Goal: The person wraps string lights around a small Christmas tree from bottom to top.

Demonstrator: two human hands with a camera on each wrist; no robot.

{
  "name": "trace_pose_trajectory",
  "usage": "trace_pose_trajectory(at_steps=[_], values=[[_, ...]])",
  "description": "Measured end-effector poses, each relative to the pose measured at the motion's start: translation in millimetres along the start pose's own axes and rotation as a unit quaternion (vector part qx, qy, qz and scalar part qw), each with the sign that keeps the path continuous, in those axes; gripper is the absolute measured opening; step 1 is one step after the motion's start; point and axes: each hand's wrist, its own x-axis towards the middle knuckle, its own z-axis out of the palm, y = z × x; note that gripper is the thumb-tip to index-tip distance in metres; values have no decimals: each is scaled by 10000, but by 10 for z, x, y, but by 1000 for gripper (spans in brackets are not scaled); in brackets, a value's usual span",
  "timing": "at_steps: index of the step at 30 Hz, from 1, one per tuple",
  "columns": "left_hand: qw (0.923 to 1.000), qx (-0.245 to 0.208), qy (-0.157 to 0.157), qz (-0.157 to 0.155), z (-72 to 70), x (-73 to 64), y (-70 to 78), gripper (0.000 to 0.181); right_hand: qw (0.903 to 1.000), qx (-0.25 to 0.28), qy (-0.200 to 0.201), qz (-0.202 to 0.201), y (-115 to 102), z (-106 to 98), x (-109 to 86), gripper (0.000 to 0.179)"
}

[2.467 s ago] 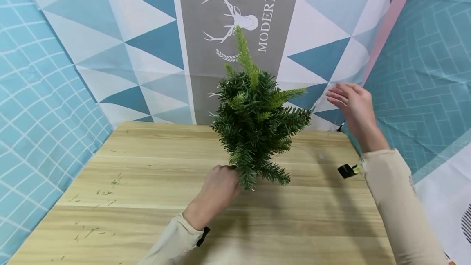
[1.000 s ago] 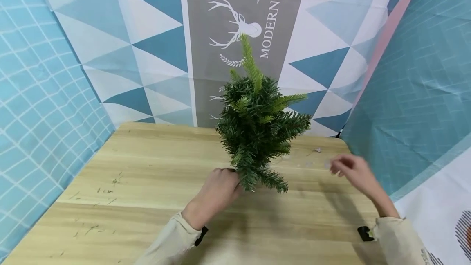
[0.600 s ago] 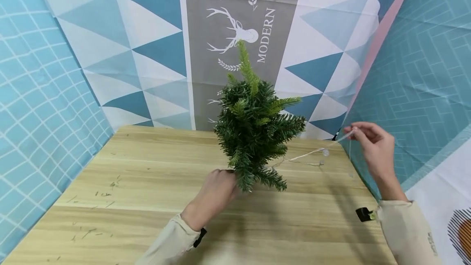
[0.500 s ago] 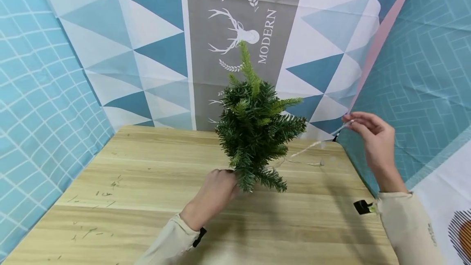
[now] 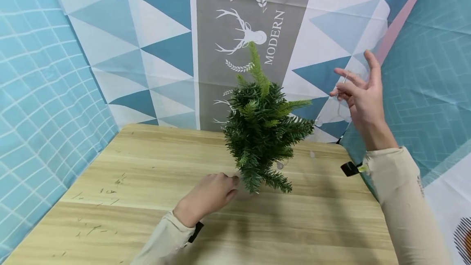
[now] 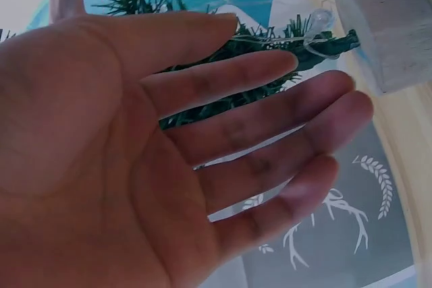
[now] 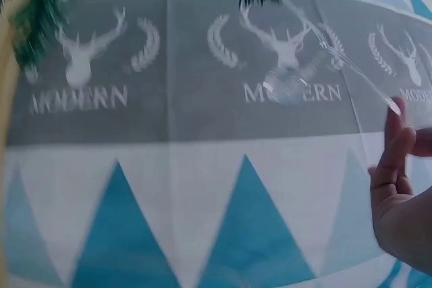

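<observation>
A small artificial Christmas tree [image 5: 263,130] stands on the table, its square pale base [image 6: 388,35] showing in the left wrist view. My left hand [image 5: 209,194] is beside the foot of the tree. In the left wrist view its fingers [image 6: 229,133] lie extended and apart from the base. Raised at the right of the tree, my right hand [image 5: 362,95] pinches the thin clear wire of a string of fairy lights [image 7: 331,48] between thumb and fingers. The wire runs back toward the branches. A clear bulb [image 6: 322,18] sits on the wire by the trunk.
Loose green needles [image 5: 110,192] are scattered on the left of the wooden table [image 5: 165,154]. A patterned cloth [image 5: 165,52] hangs behind the table's back edge, with blue tiled cloths [image 5: 40,93] at both sides.
My right hand dipped to the table's right side, picked up the fairy-light wire and rose with it. My left hand has let go of the tree's foot and drawn back slightly left.
</observation>
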Motion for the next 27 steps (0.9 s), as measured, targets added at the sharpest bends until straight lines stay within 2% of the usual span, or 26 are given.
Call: trace_pose_trajectory(at_steps=[3,6,9,11,14,17,19,22,24,27], values=[[9998,-158,74,45,-30,21,-3,10,9993,-353,-19,122,-61,76,150,82],[9992,-251,320,32,-68,49,-16,17,9984,-198,295,442,-105,160,303,75],[9989,-107,447,-97,-109,60,-52,18,9965,-60,493,672,-126,262,439,70],[9988,29,423,-248,-141,50,-85,18,9952,-270,400,854,-125,333,515,70],[9978,205,414,-468,-215,26,-134,17,9903,-846,25,1098,-118,406,616,72],[9958,211,583,-667,-311,1,-177,11,9833,-1386,-161,1165,-114,451,704,75],[9940,112,746,-791,-383,-28,-211,8,9809,-1584,-194,1111,-110,486,761,66],[9901,-30,1072,-909,-498,-84,-272,8,9795,-1729,-258,1005,-110,543,825,42],[9877,-199,1228,-944,-590,-107,-323,10,9794,-1766,-263,939,-119,583,852,25],[9846,-397,1454,-888,-770,-75,-412,13,9807,-1765,-190,823,-161,641,874,9]])
